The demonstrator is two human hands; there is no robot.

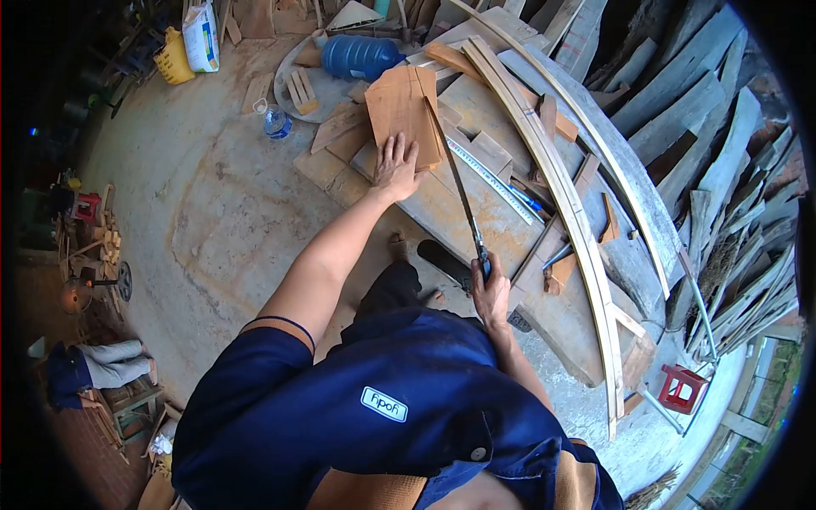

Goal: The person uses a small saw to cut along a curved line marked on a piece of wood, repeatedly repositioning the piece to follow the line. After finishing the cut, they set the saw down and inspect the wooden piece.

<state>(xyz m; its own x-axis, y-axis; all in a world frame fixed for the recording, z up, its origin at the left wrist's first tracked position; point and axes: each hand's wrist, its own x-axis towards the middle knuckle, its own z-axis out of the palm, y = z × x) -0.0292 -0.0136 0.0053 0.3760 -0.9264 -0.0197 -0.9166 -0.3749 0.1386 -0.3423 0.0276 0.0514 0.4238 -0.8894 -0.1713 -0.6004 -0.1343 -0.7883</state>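
Observation:
My right hand [491, 293] is wrapped round the dark handle of a handsaw [460, 183]. The saw's long narrow blade points away from me, its tip at the right side of a thick brown wood block [399, 102]. Flat on the near part of that block lies my left hand [397, 168], fingers spread. A dark line runs down the block's far face near the blade. Just right of the saw, a white ruler [490, 180] lies slantwise on the worktable [425, 204], with a blue pen [529, 201] beside it.
Long curved wood strips [568, 191] cross the table's right side among offcuts. A blue water jug [361, 57] lies at the far end, and a clear bottle [277, 124] stands on the floor. Planks [705, 161] lean at right, near a red stool [682, 388]. Another person [93, 365] is at far left.

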